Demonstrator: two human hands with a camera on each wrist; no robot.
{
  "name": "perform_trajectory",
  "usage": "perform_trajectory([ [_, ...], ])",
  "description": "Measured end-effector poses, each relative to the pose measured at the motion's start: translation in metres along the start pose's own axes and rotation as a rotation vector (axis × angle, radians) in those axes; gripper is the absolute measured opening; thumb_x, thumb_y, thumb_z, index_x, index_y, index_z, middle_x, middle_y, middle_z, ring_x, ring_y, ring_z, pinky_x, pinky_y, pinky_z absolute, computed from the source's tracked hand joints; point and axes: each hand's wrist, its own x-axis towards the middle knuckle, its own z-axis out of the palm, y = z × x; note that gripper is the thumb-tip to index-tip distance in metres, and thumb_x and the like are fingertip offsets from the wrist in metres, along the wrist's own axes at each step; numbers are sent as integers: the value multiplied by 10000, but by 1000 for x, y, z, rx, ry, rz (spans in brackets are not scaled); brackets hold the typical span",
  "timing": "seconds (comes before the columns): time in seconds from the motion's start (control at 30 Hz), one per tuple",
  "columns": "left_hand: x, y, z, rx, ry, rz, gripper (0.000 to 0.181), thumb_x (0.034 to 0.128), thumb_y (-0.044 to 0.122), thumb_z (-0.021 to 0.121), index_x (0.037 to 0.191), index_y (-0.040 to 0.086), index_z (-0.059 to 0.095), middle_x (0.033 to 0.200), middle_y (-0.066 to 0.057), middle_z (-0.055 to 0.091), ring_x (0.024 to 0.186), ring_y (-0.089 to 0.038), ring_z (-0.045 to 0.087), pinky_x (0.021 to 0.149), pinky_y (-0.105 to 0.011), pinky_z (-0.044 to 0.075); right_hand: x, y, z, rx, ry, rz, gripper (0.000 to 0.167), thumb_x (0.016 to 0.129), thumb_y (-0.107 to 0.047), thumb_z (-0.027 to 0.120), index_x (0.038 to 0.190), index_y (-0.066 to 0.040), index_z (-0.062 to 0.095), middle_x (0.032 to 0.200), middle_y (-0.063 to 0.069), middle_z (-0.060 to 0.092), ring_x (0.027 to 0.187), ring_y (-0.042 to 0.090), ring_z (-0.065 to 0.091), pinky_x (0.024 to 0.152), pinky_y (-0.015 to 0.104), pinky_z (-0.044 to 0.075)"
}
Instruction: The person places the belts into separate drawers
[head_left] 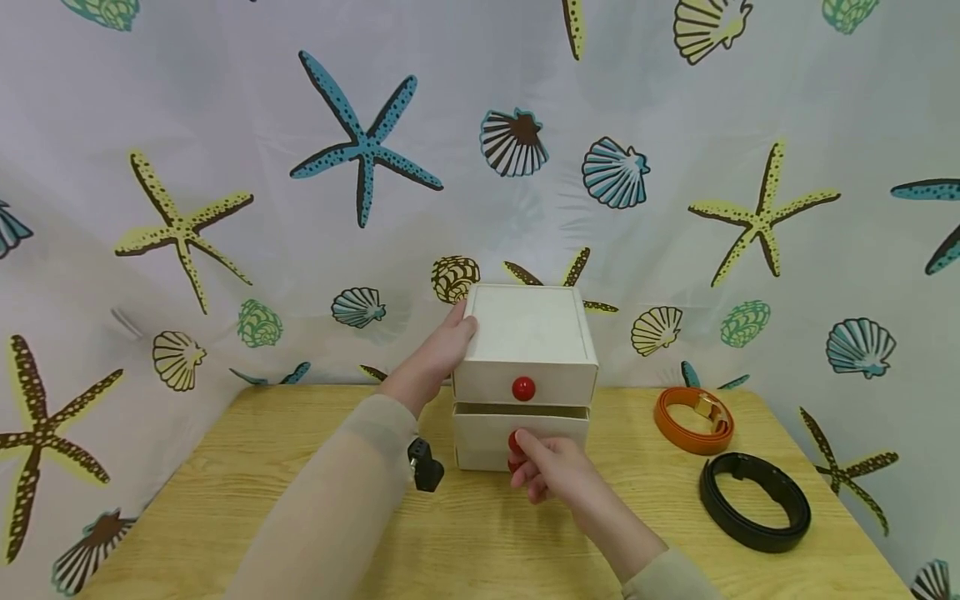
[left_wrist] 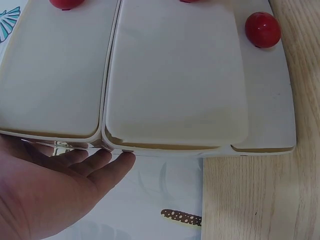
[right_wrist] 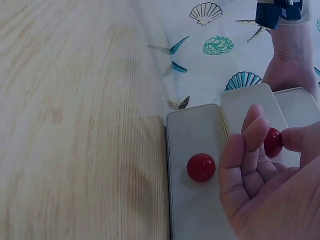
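Note:
A small white drawer cabinet [head_left: 528, 325] with round red knobs stands on the wooden table. Its middle drawer [head_left: 483, 437] juts out a little, leaving a narrow dark gap along its upper edge; the top drawer [head_left: 480, 381] sits flush. My right hand [head_left: 555, 471] pinches the middle drawer's red knob [right_wrist: 273, 142] between thumb and fingers. Beside it, the bottom drawer's knob [right_wrist: 201, 167] is untouched. Against the cabinet's left side rests my left hand [head_left: 446, 342], its fingers [left_wrist: 117, 170] extended along that side.
On the table's right side lie a coiled orange belt [head_left: 693, 442] with a gold-coloured buckle and a coiled black belt [head_left: 772, 537]. Behind the wooden table [head_left: 300, 475] hangs a white cloth [head_left: 465, 217] printed with starfish and shells.

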Motion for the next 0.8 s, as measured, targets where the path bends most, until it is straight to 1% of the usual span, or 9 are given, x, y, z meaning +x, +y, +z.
perform_trajectory([
  [0.17,-1,1,0,-7,-6,5,679,1202,395,267,1796,238,-23,1862,-41,-39,1696,-324,-53,1319,-657,24,-3,-1,1,-1,1,3,506,1161,-427,570,1027,27,749,747,47,714,565,115,564,612,285,533],
  [0.43,-2,2,1,7,-5,-14,680,1206,402,264,1794,236,-33,1861,-33,-59,1696,-328,-65,1312,-674,14,-9,-1,1,-7,-20,7,508,1160,-433,562,1042,24,751,756,53,722,572,113,568,616,282,524],
  [0.63,-2,2,0,5,-4,-2,679,1205,398,266,1795,235,-27,1861,-35,-51,1696,-327,-63,1316,-665,13,-11,-1,-1,-28,-37,-3,508,1160,-441,563,1058,18,758,767,56,738,582,114,580,629,285,538],
  [0.8,-2,1,0,7,-11,-2,677,1205,398,264,1795,239,-28,1862,-40,-41,1697,-340,-52,1308,-687,17,-14,1,0,-33,-41,-2,508,1158,-450,567,1051,6,762,766,54,742,579,116,580,629,287,535],
])
